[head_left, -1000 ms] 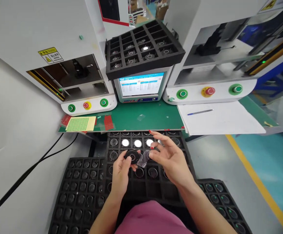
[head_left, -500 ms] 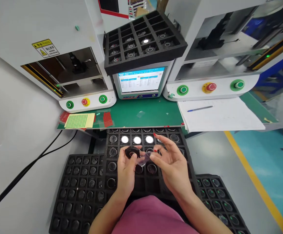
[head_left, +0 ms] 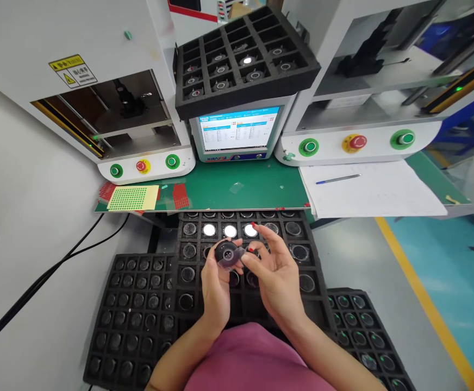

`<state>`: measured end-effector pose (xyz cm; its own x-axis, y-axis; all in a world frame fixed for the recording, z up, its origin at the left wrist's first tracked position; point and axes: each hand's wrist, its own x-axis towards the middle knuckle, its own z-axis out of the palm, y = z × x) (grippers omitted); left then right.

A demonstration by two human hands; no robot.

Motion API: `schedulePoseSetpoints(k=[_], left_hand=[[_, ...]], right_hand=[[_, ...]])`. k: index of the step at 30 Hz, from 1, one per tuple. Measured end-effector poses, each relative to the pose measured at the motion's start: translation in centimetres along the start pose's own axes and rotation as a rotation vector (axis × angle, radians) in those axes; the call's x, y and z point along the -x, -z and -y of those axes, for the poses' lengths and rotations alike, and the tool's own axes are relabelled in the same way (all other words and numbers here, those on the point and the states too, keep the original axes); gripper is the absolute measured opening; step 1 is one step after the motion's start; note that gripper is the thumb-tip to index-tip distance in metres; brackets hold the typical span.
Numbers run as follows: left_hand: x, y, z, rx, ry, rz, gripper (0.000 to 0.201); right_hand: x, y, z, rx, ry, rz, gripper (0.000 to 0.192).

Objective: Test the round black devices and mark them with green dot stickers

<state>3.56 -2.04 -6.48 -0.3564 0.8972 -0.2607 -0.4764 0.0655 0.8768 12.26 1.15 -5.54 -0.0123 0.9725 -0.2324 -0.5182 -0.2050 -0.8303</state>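
A round black watch case (head_left: 223, 251) lies in my left hand (head_left: 216, 290), whose fingers are closed around it. Its back, with a small ringed centre, faces up. A piece of clear film (head_left: 237, 257) reaches across the right part of that back. Thumb and index finger of my right hand (head_left: 278, 277) pinch the film's right end, while the other fingers are raised and bent. Both hands are above a black foam tray (head_left: 318, 279) with similar round cases in its cells. Several of these have bright white faces (head_left: 209, 231).
Another foam tray (head_left: 98, 309) stands lower left, one more (head_left: 363, 304) lower right. Behind the green bench edge (head_left: 237, 198) are sticker sheets (head_left: 133, 198), papers (head_left: 375, 195) with a pen (head_left: 338, 178), two press machines and a monitor (head_left: 239, 130) under a tilted tray (head_left: 249, 92).
My right hand has moved left, closer to the watch case. The film, earlier stretched out between the hands, now overlaps the case's back. My left thumb no longer covers the back's centre.
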Motion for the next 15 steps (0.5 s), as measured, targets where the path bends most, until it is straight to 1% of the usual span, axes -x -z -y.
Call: schedulePoseSetpoints(k=[6, 9, 11, 15], left_hand=[[0.43, 0.50, 0.57, -0.120, -0.078, 0.019, 0.052], [0.52, 0.60, 0.55, -0.177, -0.091, 0.031, 0.044], [0.53, 0.54, 0.49, -0.182, -0.089, 0.031, 0.041], [0.54, 0.32, 0.45, -0.173, -0.092, 0.017, 0.040]], right_hand=[[0.13, -0.15, -0.35, -0.022, -0.035, -0.017, 0.054], [0.18, -0.09, -0.37, -0.035, -0.058, -0.013, 0.054], [0.20, -0.06, -0.37, -0.049, -0.066, -0.017, 0.055], [0.22, -0.04, -0.37, -0.063, -0.063, -0.025, 0.054]])
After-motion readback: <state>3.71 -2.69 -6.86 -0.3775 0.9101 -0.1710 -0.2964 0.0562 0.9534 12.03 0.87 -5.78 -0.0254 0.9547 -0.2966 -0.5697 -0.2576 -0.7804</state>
